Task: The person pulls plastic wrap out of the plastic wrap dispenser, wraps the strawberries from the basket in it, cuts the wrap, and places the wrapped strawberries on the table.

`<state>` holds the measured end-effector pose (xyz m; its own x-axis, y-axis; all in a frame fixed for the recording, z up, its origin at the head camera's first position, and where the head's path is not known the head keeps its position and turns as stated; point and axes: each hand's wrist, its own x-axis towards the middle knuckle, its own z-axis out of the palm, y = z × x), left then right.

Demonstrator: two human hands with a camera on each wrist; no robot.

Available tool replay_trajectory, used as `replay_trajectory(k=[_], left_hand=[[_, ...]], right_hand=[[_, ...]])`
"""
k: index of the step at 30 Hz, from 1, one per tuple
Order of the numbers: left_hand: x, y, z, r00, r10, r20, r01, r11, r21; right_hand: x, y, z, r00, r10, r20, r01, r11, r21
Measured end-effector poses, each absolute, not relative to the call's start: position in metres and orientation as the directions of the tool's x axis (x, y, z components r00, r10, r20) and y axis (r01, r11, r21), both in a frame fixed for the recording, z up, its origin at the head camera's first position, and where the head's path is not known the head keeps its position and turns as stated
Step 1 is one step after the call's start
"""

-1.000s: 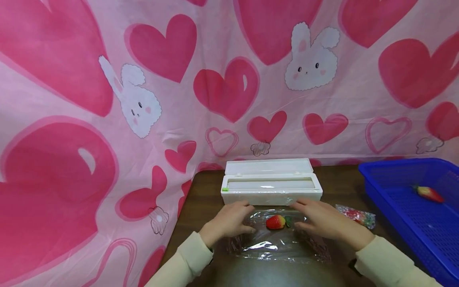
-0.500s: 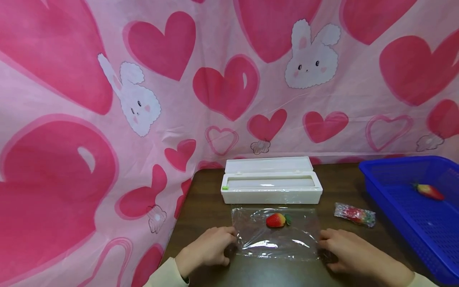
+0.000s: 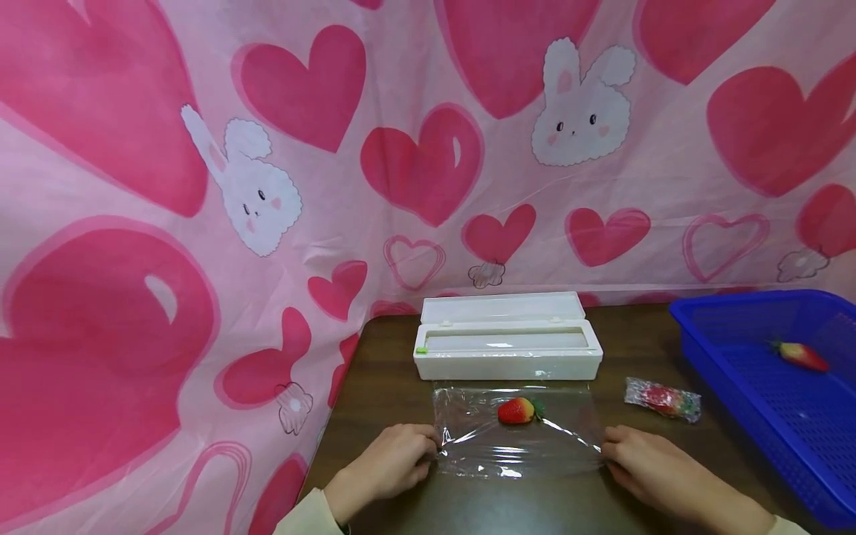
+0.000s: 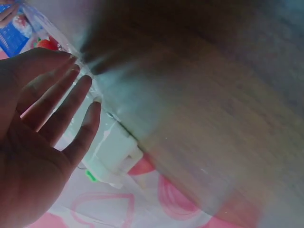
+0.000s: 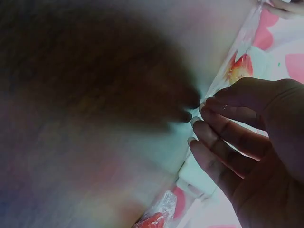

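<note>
A sheet of clear plastic wrap (image 3: pixel 515 455) lies on the brown table in front of a white wrap dispenser (image 3: pixel 508 365). On the sheet rests a red strawberry (image 3: pixel 516 411) with its green leaves to the right. My left hand (image 3: pixel 394 461) pinches the sheet's left edge, thumb against forefinger, while the other fingers stretch loosely in the left wrist view. At the opposite edge, my right hand (image 3: pixel 658 472) pinches the film between thumb and fingertips. Taut shiny creases run from both hands towards the strawberry.
The dispenser's lid (image 3: pixel 501 307) stands raised at the back. Right of the sheet lies a wrapped strawberry (image 3: pixel 662 399). A blue plastic basket (image 3: pixel 725 394) at the far right holds another strawberry (image 3: pixel 802 357). A pink heart-printed cloth (image 3: pixel 334 171) hangs behind and left of the table.
Both hands have come from beside the dispenser down to the sheet's left and right edges and pinched them. The film's near part has lifted and tightened; the strawberry stays nearly in place.
</note>
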<state>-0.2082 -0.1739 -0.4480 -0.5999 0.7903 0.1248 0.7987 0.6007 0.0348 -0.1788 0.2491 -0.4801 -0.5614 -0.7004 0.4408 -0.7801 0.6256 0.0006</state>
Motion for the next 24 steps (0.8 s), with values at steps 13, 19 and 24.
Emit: replay_trajectory(k=[13, 19, 24], left_hand=[[-0.220, -0.182, -0.448, -0.702, 0.707, 0.090, 0.684, 0.633, 0.362], [-0.225, -0.184, -0.448, -0.690, 0.717, 0.099, 0.679, 0.593, 0.432], [-0.228, -0.182, -0.446, -0.689, 0.719, 0.089, 0.668, 0.583, 0.463]], right_hand=[[-0.191, 0.255, -0.481, -0.626, -0.661, 0.414, -0.777, 0.577, -0.252], [-0.196, 0.262, -0.478, -0.650, -0.653, 0.387, -0.759, 0.543, -0.358], [-0.200, 0.264, -0.473, -0.685, -0.649, 0.331, -0.722, 0.545, -0.425]])
